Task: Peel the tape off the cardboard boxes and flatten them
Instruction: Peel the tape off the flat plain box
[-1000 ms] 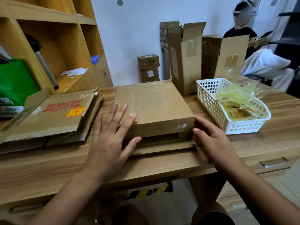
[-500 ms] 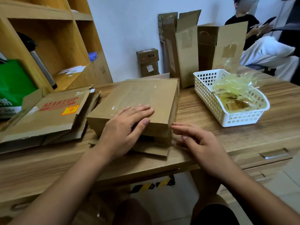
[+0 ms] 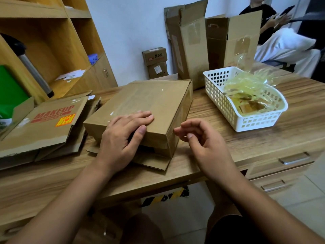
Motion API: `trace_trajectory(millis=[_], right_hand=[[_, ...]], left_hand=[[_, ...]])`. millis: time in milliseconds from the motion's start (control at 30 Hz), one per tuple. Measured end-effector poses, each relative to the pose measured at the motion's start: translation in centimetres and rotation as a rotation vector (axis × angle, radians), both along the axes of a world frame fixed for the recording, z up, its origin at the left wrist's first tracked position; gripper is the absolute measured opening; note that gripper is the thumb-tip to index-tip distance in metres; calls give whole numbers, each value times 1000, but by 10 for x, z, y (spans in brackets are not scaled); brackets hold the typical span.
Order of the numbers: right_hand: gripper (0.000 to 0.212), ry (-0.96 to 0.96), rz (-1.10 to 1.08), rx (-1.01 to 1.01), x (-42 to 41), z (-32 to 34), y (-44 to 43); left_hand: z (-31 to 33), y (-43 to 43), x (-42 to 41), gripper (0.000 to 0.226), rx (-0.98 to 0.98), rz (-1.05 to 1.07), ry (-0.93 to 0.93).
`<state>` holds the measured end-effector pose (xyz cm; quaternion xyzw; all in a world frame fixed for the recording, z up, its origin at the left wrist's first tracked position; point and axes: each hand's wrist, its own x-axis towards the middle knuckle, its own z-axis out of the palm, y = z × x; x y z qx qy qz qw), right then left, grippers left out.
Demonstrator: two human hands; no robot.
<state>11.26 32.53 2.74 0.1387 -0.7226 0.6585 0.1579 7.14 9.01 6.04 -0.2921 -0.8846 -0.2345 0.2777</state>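
The left hand holds the cardboard box by its near top edge: the fingers lie across the lid and the thumb presses against the edge beside them, with the palm over the near side. A strip of clear tape runs along the lid just beyond those fingertips. The box lies on the desk, turned at an angle, with a loose flap spread out under the left wrist.

The right hand is empty. It hangs just to the right of the box's near corner without touching it, its fingers loosely curled towards the thumb.

To the left of the left hand sits a stack of flattened boxes – the top one is printed MAKEUP. Beyond the right hand, and a little to its right, stands a white basket holding a heap of peeled tape. Further back, past both hands, two tall open boxes stand upright near the wall.
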Motion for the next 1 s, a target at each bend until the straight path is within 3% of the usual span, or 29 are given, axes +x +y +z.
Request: trace_trajectory(millis=[267, 633, 1000], right_hand=[[32, -35, -21, -51, 3, -4, -5], [21, -146, 32, -309, 6, 0, -6], [16, -239, 109, -329, 7, 4, -5]], left_hand=[[-9, 8, -1, 37, 36, 30, 102], [-11, 11, -1, 37, 31, 39, 133], [-13, 12, -1, 35, 25, 38, 147]])
